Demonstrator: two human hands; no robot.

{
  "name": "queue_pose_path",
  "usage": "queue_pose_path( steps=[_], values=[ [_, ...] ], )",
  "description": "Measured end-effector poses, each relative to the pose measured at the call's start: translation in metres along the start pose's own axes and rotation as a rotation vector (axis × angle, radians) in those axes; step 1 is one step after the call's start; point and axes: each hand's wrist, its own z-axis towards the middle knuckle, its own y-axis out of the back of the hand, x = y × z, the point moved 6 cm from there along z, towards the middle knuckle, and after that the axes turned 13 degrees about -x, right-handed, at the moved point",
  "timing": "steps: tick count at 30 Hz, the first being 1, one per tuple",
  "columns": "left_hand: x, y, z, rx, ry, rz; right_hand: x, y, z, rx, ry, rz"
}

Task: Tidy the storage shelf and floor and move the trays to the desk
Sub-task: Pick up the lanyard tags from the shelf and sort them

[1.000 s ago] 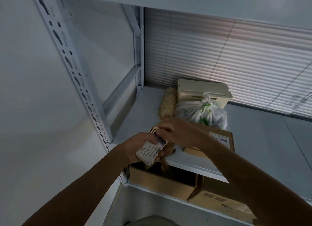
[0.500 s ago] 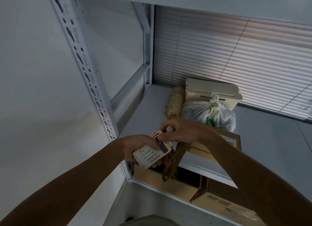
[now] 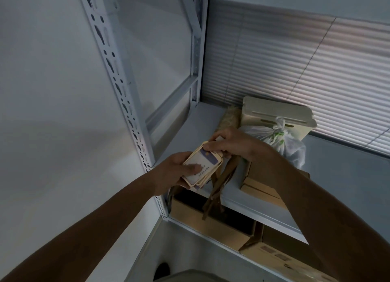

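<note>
My left hand holds a stack of cream-edged cards with printed text and a purple patch, thumb pressed on the top card. My right hand pinches the far end of the same stack from above. Brown wooden strips hang down under the cards, over the front edge of the white metal shelf. On the shelf behind my hands stand a cream plastic box, a tied clear plastic bag, a fluffy tan duster and a flat cardboard box.
A perforated white upright runs along the left, against a plain wall. Closed blinds back the shelf. Open cardboard boxes sit on the lower level. The shelf surface to the right is bare.
Both hands have stayed together on the card stack. My left thumb has slid onto the top card, and the wooden strips now hang in plain sight below. The camera has shifted slightly.
</note>
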Motion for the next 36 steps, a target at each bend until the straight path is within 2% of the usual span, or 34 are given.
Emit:
queue_pose_path(
  steps=[3, 5, 9, 12, 16, 18, 21, 24, 26, 27, 28, 30, 33, 36],
  values=[
    [-0.011, 0.004, 0.002, 0.006, -0.030, -0.055, 0.005, 0.004, 0.006, 0.028, -0.038, 0.178],
    [-0.020, 0.010, 0.004, 0.006, -0.050, -0.087, 0.008, 0.007, 0.010, 0.051, -0.043, 0.379],
    [-0.039, 0.026, 0.014, -0.085, -0.083, -0.149, -0.006, 0.015, 0.015, 0.104, 0.017, 0.661],
    [-0.053, 0.044, 0.038, -0.201, -0.097, -0.209, -0.038, 0.011, 0.012, 0.040, -0.050, 0.658],
    [-0.067, 0.054, 0.082, -0.308, -0.071, -0.121, -0.081, -0.016, -0.002, -0.067, -0.283, 0.603],
    [-0.074, 0.047, 0.097, -0.244, -0.038, -0.106, -0.087, -0.022, -0.003, -0.143, -0.336, 0.572],
    [-0.100, 0.032, 0.105, -0.050, -0.056, 0.010, -0.078, -0.022, 0.011, -0.309, -0.293, 0.585],
    [-0.124, 0.026, 0.097, 0.148, -0.094, 0.128, -0.053, -0.003, 0.028, -0.649, -0.171, 0.441],
    [-0.134, 0.026, 0.092, 0.253, -0.097, 0.177, -0.039, 0.013, 0.036, -0.770, -0.035, 0.453],
    [-0.137, 0.026, 0.090, 0.298, -0.103, 0.201, -0.032, 0.019, 0.044, -0.773, 0.064, 0.531],
    [-0.141, 0.027, 0.088, 0.331, -0.110, 0.214, -0.013, 0.022, 0.044, -0.694, 0.179, 0.617],
    [-0.147, 0.032, 0.088, 0.357, -0.128, 0.186, 0.013, 0.028, 0.047, -0.600, 0.238, 0.728],
    [-0.159, 0.047, 0.094, 0.312, -0.175, 0.041, 0.003, 0.020, 0.047, -0.451, 0.018, 0.710],
    [-0.158, 0.063, 0.116, 0.154, -0.142, -0.121, -0.032, 0.016, 0.032, -0.439, -0.182, 0.649]
  ],
)
